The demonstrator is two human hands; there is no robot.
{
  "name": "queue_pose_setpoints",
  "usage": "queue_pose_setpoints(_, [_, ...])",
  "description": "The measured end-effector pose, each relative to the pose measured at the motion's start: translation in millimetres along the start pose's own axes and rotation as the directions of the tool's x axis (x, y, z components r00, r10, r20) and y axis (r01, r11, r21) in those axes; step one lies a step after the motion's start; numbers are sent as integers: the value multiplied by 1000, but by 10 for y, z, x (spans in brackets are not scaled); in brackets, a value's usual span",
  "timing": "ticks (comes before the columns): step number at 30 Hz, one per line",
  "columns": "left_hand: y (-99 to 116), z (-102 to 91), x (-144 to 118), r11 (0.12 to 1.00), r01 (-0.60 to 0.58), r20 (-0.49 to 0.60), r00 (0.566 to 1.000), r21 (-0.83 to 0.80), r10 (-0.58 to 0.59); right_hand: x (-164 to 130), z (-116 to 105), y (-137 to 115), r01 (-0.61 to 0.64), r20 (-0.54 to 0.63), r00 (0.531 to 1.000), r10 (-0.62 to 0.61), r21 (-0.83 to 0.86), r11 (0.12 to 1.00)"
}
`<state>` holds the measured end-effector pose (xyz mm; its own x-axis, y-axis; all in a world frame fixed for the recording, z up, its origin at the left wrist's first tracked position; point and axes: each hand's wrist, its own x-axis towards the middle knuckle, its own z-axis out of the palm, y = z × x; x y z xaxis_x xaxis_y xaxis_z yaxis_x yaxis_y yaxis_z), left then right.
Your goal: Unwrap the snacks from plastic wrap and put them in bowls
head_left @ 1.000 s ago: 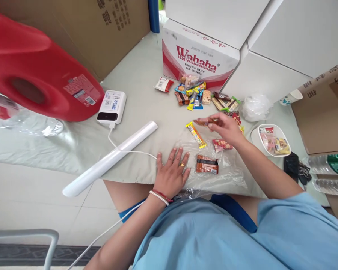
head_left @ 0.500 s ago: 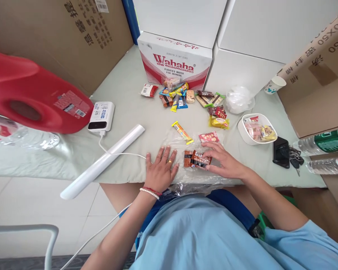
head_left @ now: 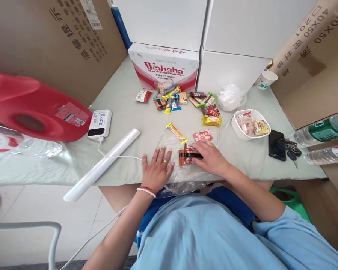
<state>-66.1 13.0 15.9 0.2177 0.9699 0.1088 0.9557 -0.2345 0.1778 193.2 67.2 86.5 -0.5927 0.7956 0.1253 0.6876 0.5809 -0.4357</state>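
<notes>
My left hand [head_left: 157,169] lies flat on the clear plastic bag and the cloth, fingers spread, holding nothing. To its right, my right hand [head_left: 211,157] has thumb and fingers closed on the right end of a brown wrapped snack [head_left: 192,153]. That snack overlaps a second brown packet [head_left: 181,158], and the hand hides part of it. Just beyond them on the clear plastic bag [head_left: 174,176] are a yellow-orange snack stick [head_left: 177,133] and a pink-red packet [head_left: 202,135].
A pile of wrapped snacks [head_left: 169,99] sits before the Wahaha carton [head_left: 166,67]. On the right are a white tub [head_left: 236,129] with packets, a phone [head_left: 276,145], keys and bottles. Leftward lie a white tube-shaped bar [head_left: 104,163], a corded power bank [head_left: 100,122] and a red jug [head_left: 39,108].
My right hand has moved left and closed on the brown snack, which has turned slightly over the other packet. My left hand stays flat. The camera view has shifted.
</notes>
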Motion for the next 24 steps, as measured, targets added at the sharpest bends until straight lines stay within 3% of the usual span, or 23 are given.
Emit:
queue_pose_setpoints(4, [12, -6, 2, 1000, 4, 13, 1000, 13, -4, 133, 179, -181, -18, 165, 985, 42, -143, 990])
queue_pose_setpoints(10, [26, -11, -4, 1000, 19, 10, 1000, 2, -19, 92, 265, -192, 7, 203, 978, 46, -252, 968])
queue_pose_setpoints(18, [-7, -57, 12, 999, 1, 15, 1000, -42, 0, -27, 320, -95, -15, 130, 991, 40, -186, 983])
queue_pose_setpoints(22, [-106, -143, 18, 994, 27, 61, 998, -110, -21, -198, 176, -28, 47, 72, 996, -43, -56, 997])
queue_pose_setpoints(24, [-158, -224, -5, 992, 35, 25, 999, -125, -32, -381, 72, 2, 99, 11, 995, -99, 32, 995])
